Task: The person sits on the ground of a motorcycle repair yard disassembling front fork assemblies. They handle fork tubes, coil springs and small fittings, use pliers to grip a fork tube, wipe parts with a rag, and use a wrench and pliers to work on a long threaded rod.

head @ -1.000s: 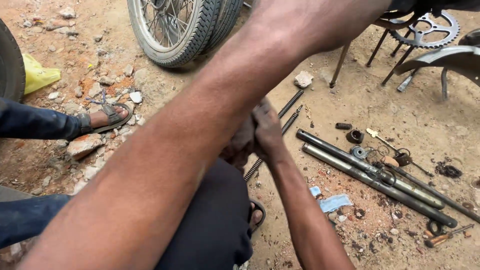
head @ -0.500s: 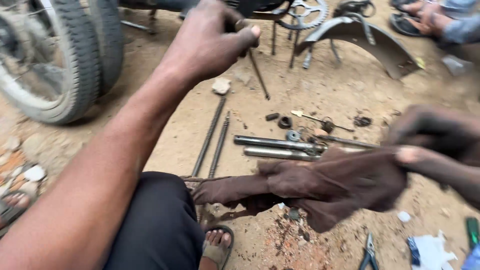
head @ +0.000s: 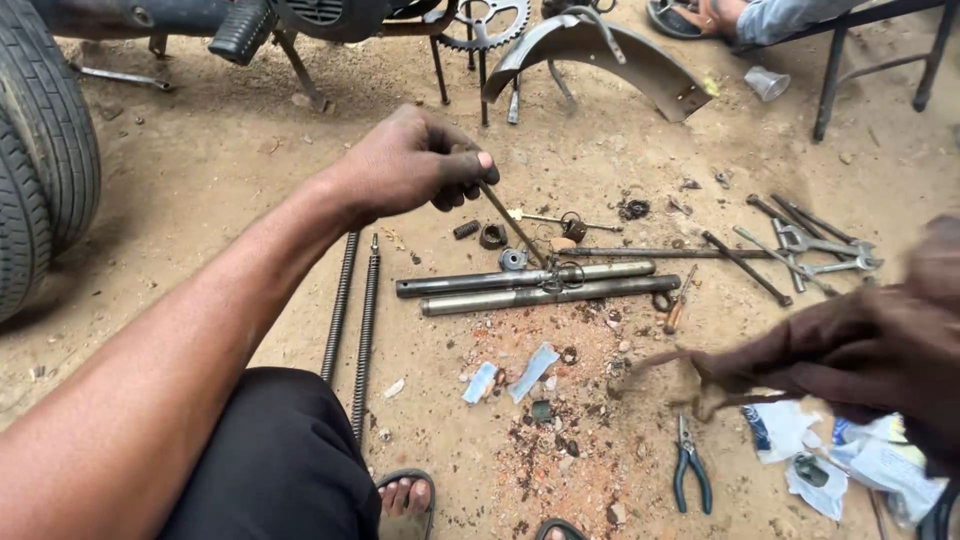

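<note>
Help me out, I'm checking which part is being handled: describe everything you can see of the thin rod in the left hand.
The thin rod is a slim, dark, dirty metal shaft, straight as far as it shows. It slants from the left hand, whose fingers pinch its upper end, down to the right. Its lower tip reaches the two fork tubes lying on the dirt; whether it touches them cannot be told.

Open-air roadside motorcycle repair spot, not an indoor shop. Bare dirt ground (head: 230,180) serves as workbench. Motorcycle tyre (head: 40,150) at left, chain sprocket (head: 487,22) and loose mudguard (head: 600,55) up top. Fork tubes (head: 530,285), two long springs (head: 355,310), wrenches (head: 815,245), pliers (head: 690,470) and small parts lie spread on the ground, w/ rust flakes and paper scraps. Metal stool legs (head: 880,50) at top right.
</note>
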